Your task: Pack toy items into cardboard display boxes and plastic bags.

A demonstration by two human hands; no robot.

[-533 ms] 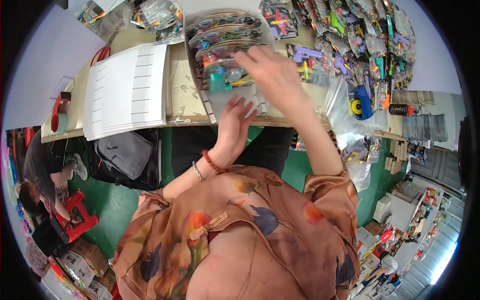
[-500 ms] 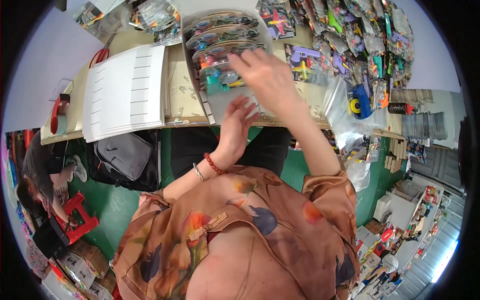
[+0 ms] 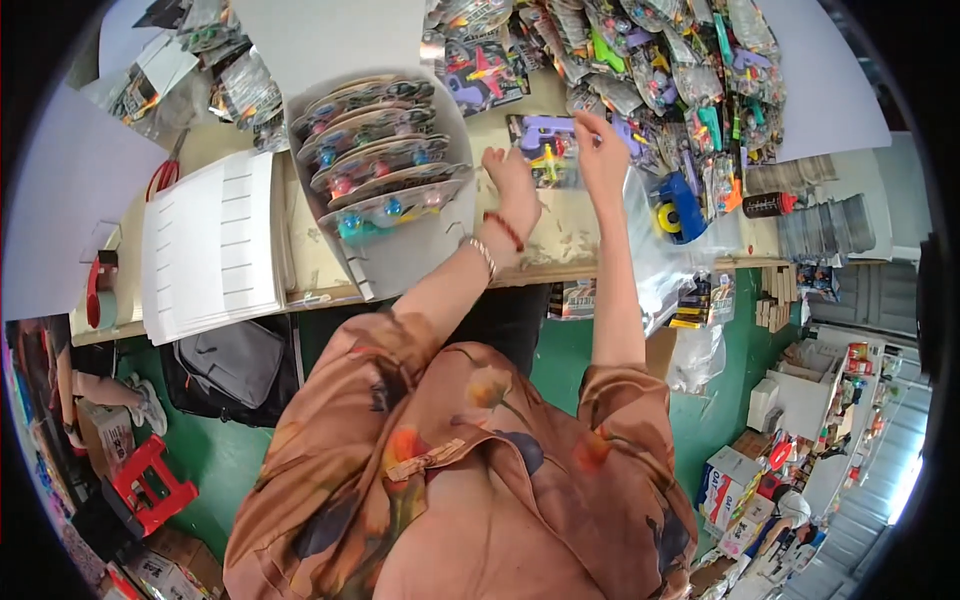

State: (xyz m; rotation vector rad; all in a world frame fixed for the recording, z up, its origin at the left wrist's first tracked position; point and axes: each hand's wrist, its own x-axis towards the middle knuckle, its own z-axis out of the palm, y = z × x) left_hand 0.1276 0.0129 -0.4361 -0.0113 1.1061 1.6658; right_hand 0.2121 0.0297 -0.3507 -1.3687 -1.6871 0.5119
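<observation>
1. The left hand (image 3: 515,190) is held loosely open, its fingers slightly curled, and nothing is seen in it; its fingertips are placed at the left side of a carded purple toy pistol (image 3: 545,132), but whether the card is touched cannot be told.
2. The right hand (image 3: 602,160) is raised at the card's opposite side, thumb and fingers drawn near each other; whether an edge is pinched between them cannot be told.
3. The carded pistol is seen between the two hands, over the wooden tabletop (image 3: 560,232), with a small yellow toy (image 3: 548,168) mounted below the pistol.
4. The pack is judged light, with a fairly stiff backing and a slick, easily dented clear front; it is best taken by the card's side edges, so that the plastic is not pressed.
5. Just left of the grip, a row of blister cards (image 3: 390,208) is held upright, leaning, in an open white box (image 3: 415,245). Right of the grip, clear plastic bags (image 3: 640,265) and a blue tape dispenser (image 3: 680,212) are found; beyond it, blister packs are heaped (image 3: 700,90).
6. The card's lower left corner and right edge are covered by the hands, the right fingertips are hard to make out, and the heap is cut off by the view's curved rim.
</observation>
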